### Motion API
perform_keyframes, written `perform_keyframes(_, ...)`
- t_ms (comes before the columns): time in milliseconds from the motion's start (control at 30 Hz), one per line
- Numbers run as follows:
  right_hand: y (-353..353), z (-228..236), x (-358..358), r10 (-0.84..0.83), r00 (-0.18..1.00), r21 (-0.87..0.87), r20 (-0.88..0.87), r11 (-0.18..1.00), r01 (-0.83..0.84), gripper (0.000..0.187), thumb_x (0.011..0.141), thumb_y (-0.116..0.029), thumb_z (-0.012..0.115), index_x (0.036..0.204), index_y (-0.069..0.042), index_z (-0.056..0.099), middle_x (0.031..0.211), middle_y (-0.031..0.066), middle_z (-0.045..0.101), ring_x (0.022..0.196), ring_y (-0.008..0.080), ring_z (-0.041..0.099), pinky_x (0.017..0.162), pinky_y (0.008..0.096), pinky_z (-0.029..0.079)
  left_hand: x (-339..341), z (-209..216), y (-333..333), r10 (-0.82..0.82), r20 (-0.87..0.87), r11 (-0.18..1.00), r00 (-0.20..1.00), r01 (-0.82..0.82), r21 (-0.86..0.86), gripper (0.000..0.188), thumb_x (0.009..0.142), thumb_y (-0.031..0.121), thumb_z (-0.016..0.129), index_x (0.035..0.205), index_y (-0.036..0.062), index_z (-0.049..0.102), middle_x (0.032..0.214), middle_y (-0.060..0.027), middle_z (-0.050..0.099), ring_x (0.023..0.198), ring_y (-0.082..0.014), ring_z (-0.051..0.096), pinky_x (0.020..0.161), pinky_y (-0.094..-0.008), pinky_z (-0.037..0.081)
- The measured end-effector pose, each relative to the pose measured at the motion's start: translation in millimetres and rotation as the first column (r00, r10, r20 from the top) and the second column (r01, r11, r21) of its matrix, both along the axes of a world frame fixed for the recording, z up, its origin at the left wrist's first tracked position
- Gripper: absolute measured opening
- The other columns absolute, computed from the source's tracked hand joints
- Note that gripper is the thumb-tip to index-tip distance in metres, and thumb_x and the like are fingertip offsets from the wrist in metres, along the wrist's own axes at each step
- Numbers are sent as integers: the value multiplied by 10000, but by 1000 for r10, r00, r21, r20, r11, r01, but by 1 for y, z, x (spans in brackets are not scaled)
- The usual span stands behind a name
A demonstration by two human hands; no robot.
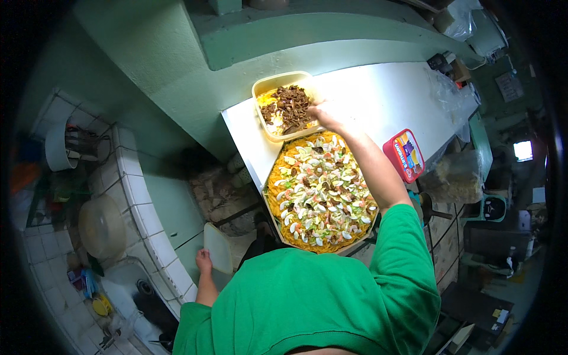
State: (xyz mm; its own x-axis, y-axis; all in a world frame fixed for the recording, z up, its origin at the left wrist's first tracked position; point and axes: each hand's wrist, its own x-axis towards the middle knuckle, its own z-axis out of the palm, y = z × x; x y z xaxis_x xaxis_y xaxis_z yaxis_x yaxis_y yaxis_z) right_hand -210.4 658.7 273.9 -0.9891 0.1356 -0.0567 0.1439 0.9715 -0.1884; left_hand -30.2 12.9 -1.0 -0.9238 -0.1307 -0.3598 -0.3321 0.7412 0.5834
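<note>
My right hand (324, 115) reaches over the right rim of a pale yellow plastic tub (278, 135). Its fingertips are drawn together at the brown shredded topping (291, 105) inside; glare hides whatever they pinch. Yellow and white pieces lie beside the topping in the tub. Below the tub is a large many-sided tray of orange noodles (275, 183), covered with sliced egg, chopped greens and brown bits. My left hand (204, 260) hangs low at my left side, closed on the edge of a pale flat lid (218, 247) with rounded corners.
A red plastic container (404, 155) stands on the white table (373, 89), right of my forearm. Clear plastic bags (449, 97) lie at the table's right end. To the left are a tiled counter (139, 189) and a sink (127, 278). A green wall borders the table's far side.
</note>
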Motion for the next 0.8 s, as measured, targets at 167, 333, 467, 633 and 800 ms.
perform_keyframes(167, 40, 24, 18, -133, 987, 116, -90, 983, 143, 229, 939, -304, 546, 1089, -179, 666, 1026, 102, 672, 940, 303, 648, 823, 425, 504, -21, -10, 5, 65, 18, 977, 998, -67, 202, 207, 926, 190, 612, 1026, 9, 611, 889, -125, 677, 814, -202, 636, 776, -341, 491)
perform_keyframes(333, 16, 12, 36, -193, 941, 188, -279, 950, 250, 158, 925, -263, 573, 971, -137, 656, 931, 79, 652, 751, 323, 669, 659, 459, 534, -35, -3, 17, 89, 103, 983, 991, -104, 153, 204, 932, 184, 600, 1043, 14, 608, 938, -135, 685, 852, -202, 643, 790, -332, 489)
perform_keyframes(467, -3, -8, 31, -142, 924, 257, -356, 935, 243, 174, 923, -251, 522, 893, -109, 619, 844, 96, 654, 690, 330, 663, 604, 471, 530, -39, -1, 20, 85, 102, 978, 991, -102, 184, 199, 933, 188, 601, 1037, 18, 610, 928, -122, 685, 848, -194, 641, 787, -329, 489)
perform_keyframes(633, -5, 4, 36, -206, 947, 225, -245, 938, 262, 158, 910, -239, 582, 895, -96, 647, 862, 88, 623, 738, 319, 657, 642, 447, 525, -35, -6, 10, 149, 143, 967, 978, -174, 188, 201, 932, 194, 608, 1027, 17, 611, 924, -110, 684, 832, -182, 633, 765, -332, 491)
perform_keyframes(800, 6, 15, 51, -83, 976, 199, -199, 972, 123, 133, 879, -231, 609, 888, -106, 655, 840, 85, 610, 776, 303, 651, 647, 444, 515, -20, -2, 2, 119, 63, 985, 991, -126, 116, 194, 920, 194, 624, 1005, 20, 620, 877, -109, 682, 787, -199, 635, 748, -333, 493)
